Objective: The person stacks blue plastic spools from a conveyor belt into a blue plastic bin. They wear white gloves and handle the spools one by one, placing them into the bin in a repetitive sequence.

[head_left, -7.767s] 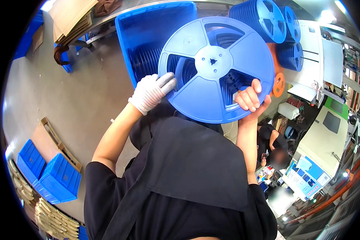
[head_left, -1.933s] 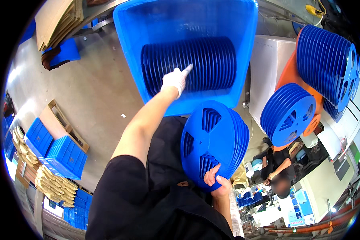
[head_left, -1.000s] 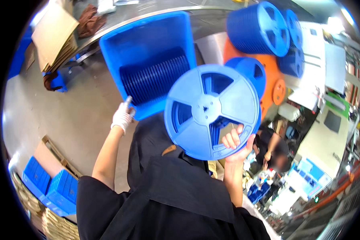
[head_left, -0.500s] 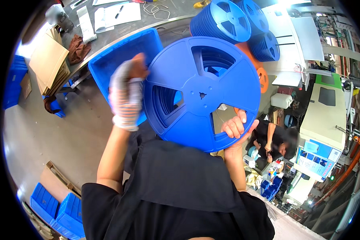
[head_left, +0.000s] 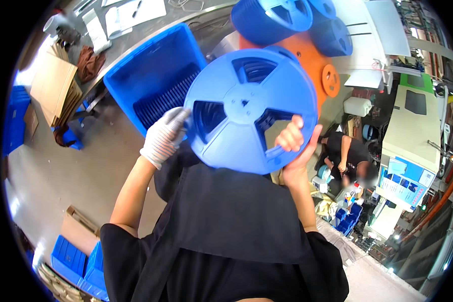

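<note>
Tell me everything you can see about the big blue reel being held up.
The blue reel is a round, plastic-looking disc with a small central hub and three broad spokes between large cut-out windows. It is held up facing the camera. The gloved left hand grips its left edge; the bare right hand holds its lower right rim, fingers through a window.

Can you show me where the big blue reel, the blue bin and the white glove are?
blue reel (head_left: 246,108): head view, on its centre hub.
blue bin (head_left: 151,75): head view, on its inner wall.
white glove (head_left: 162,138): head view, on the back of the left hand.

Grey concrete floor (head_left: 55,166), steel workbench (head_left: 151,30), flattened cardboard (head_left: 53,88), pale green machine (head_left: 412,131), bright overhead light.
</note>
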`<state>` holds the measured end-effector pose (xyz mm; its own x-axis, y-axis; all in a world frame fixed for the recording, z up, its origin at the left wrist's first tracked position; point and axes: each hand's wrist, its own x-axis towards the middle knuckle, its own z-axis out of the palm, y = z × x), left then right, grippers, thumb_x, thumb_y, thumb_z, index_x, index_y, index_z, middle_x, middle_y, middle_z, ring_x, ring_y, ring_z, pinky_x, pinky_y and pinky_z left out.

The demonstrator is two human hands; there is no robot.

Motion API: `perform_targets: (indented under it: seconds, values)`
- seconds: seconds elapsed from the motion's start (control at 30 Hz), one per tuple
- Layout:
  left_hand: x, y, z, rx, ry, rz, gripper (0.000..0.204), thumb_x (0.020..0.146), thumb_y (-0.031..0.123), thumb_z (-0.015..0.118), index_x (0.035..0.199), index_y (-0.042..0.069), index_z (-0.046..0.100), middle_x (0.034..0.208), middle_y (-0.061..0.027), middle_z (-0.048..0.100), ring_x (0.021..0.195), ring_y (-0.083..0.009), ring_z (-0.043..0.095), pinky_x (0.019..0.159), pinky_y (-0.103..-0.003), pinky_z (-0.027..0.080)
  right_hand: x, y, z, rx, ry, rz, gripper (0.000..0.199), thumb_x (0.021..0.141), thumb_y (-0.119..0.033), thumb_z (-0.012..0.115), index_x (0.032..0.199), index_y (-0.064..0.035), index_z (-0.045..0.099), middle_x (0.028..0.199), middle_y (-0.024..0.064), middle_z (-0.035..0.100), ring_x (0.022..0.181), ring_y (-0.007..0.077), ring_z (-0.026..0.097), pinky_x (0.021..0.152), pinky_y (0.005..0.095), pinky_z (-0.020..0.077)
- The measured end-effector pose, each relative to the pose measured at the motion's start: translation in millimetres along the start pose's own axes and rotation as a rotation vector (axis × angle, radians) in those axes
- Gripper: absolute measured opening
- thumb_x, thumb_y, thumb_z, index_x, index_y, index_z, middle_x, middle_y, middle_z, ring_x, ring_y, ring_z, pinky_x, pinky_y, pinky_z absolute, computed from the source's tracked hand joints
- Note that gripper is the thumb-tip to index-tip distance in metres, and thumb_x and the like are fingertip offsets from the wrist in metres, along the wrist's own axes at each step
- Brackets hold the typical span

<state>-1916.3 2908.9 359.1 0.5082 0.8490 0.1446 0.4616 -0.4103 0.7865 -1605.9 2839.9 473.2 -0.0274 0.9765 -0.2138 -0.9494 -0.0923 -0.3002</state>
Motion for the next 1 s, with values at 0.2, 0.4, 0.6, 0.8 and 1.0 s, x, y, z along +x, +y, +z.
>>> perform_targets:
  seconds: [0.2, 0.4, 0.6, 0.8, 1.0]
  values:
    - [11.0, 30.9, -16.8, 0.13, -0.407, 0.231, 0.069, 0.067, 0.011, 0.066, 0.133, 0.009, 0.045, 0.13, -0.0155, 0.05, 0.094, -0.0318, 0.061, 0.078, -0.04, 0.052, 37.1, 3.6, 19.0, -0.06, 0.04, 0.063, 0.043, 0.092, -0.046, 0.055, 0.097, -0.0039, 0.047, 0.062, -0.0025, 0.038, 0.052, 0.0092, 0.038, 0.054, 0.0259, 0.0326]
    - [-14.1, 21.5, -0.3, 0.178, -0.23, 0.247, 0.057, 0.072, 0.015, 0.065, 0.126, 0.006, 0.05, 0.108, -0.0085, 0.06, 0.087, -0.0267, 0.062, 0.072, -0.035, 0.053, 66.7, 11.8, 43.1, -0.099, 0.04, 0.201, 0.054, 0.093, -0.052, 0.05, 0.11, -0.0013, 0.055, 0.085, 0.0078, 0.059, 0.074, 0.0201, 0.055, 0.07, 0.0334, 0.0469]
    - [-56.4, 28.9, -3.7, -1.109, 0.252, -0.526, 0.027, 0.09, 0.012, 0.059, 0.116, 0.003, 0.058, 0.1, -0.008, 0.063, 0.085, -0.0182, 0.064, 0.074, -0.032, 0.053, 62.9, 20.8, 47.4, -0.725, 0.235, 0.199, 0.047, 0.094, -0.04, 0.052, 0.118, 0.001, 0.051, 0.087, 0.0103, 0.061, 0.073, 0.0217, 0.061, 0.068, 0.035, 0.0523]
    - [-80.8, -9.5, -27.5, -1.65, 0.55, -0.581, 0.047, 0.083, 0.018, 0.07, 0.122, -0.002, 0.053, 0.101, -0.0098, 0.063, 0.099, -0.0206, 0.059, 0.09, -0.033, 0.048, 27.3, 10.3, -9.6, -0.937, 0.262, 0.292, 0.028, 0.086, -0.021, 0.06, 0.104, -0.0003, 0.055, 0.069, 0.0088, 0.057, 0.057, 0.017, 0.056, 0.054, 0.0286, 0.0476]
    - [-84.7, -9.8, -23.4, -1.733, 0.576, -0.629, 0.049, 0.081, 0.017, 0.072, 0.122, -0.002, 0.052, 0.102, -0.0097, 0.063, 0.096, -0.0207, 0.061, 0.087, -0.034, 0.051, 10.9, 5.3, -54.4, -1.012, 0.329, 0.494, 0.027, 0.084, -0.019, 0.061, 0.102, -0.0013, 0.055, 0.069, 0.0079, 0.058, 0.056, 0.0149, 0.055, 0.054, 0.0266, 0.0458]
